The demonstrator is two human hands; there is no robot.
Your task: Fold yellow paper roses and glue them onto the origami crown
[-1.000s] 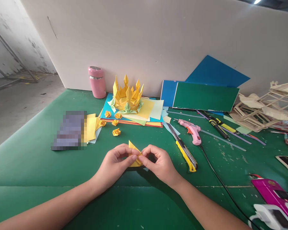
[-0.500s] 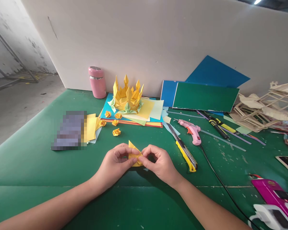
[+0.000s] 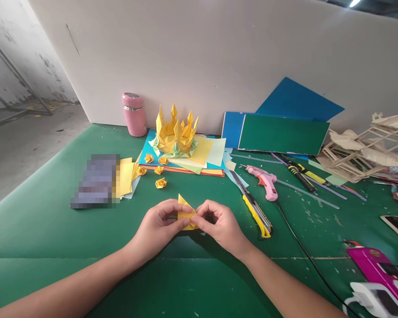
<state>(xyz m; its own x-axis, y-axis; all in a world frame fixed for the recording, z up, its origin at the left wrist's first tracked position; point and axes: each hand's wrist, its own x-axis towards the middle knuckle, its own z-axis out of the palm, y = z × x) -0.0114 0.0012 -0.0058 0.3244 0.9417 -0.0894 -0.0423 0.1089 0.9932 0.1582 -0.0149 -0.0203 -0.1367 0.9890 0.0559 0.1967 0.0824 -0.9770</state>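
Observation:
Between my two hands is a small folded piece of yellow paper (image 3: pixel 183 204) with a pointed corner sticking up. My left hand (image 3: pixel 162 221) pinches its left side between thumb and fingers. On the right edge, the thumb and forefinger of my right hand (image 3: pixel 219 223) are closed on the same paper. The fingers hide part of its folds. Beyond my hands lie several small yellow paper roses (image 3: pixel 161 183). Behind them a yellow folded-paper crown-like piece (image 3: pixel 176 132) with pale green leaves stands on stacked coloured sheets (image 3: pixel 215 152).
To the right lie a yellow utility knife (image 3: pixel 257 216), a pink glue gun (image 3: pixel 265 181) with a black cord, and a purple power bank-like box (image 3: pixel 368 269). A pink flask (image 3: pixel 134 115) stands at the back. A pixelated dark object (image 3: pixel 96 181) lies left. Wooden stick frames (image 3: pixel 348 154) are far right.

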